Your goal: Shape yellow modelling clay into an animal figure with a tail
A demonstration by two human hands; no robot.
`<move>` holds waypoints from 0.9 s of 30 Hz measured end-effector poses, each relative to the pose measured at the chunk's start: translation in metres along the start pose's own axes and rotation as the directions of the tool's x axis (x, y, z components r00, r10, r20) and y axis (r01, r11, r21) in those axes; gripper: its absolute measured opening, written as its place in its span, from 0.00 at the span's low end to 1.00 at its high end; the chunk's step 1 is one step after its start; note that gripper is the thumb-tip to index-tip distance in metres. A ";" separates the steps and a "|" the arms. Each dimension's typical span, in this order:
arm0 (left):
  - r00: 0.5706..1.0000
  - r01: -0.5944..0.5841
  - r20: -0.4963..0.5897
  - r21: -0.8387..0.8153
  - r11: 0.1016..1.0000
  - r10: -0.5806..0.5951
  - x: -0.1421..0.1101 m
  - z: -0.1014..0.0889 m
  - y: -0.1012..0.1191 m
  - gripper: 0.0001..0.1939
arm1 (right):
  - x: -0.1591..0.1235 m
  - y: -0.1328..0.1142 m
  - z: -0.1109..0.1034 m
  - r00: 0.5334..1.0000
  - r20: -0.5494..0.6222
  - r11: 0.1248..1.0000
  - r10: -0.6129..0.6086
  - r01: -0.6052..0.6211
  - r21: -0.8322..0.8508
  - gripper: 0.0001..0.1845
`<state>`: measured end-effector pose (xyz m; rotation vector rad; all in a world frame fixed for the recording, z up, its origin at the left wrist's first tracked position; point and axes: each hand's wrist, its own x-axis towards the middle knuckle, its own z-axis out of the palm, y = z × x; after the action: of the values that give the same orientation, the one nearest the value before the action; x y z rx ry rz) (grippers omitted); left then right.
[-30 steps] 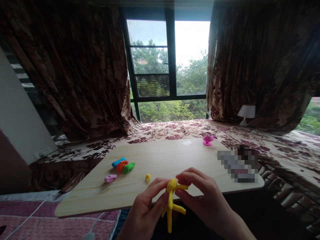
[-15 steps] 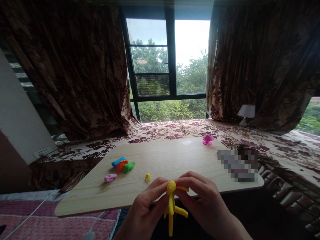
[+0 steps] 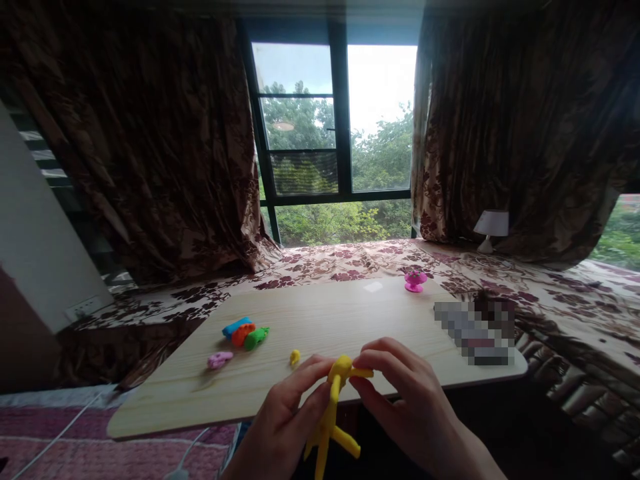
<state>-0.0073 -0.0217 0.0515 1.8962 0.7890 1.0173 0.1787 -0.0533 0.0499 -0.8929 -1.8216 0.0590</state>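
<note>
A yellow clay figure with a round head and thin limbs hangs between my hands just past the table's near edge. My left hand pinches it near the head and shoulder, thumb and index finger closed. My right hand has its thumb and index finger on the arm that sticks out to the right. A small yellow clay lump lies on the table beyond my left hand. Further left are blue clay, orange clay, green clay and a pink-purple clay piece.
The pale wooden table has a pink stemmed object at its far right. A blurred-out item lies at the right edge. Behind, a white lamp stands on the flowered cloth. A white cable runs at lower left.
The figure has tilted, its legs swinging to the lower left. My right fingers have shifted slightly along its arm. The clay pieces on the table stay put.
</note>
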 end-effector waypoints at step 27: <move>0.981 0.129 -0.124 -0.134 0.983 -0.146 -0.004 0.001 -0.015 0.16 | 0.000 0.001 -0.001 1.000 -0.014 1.000 0.021 -0.021 0.004 0.08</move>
<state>-0.0104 -0.0182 0.0363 1.6565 0.8995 1.0894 0.1804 -0.0530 0.0499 -0.9072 -1.7988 0.0696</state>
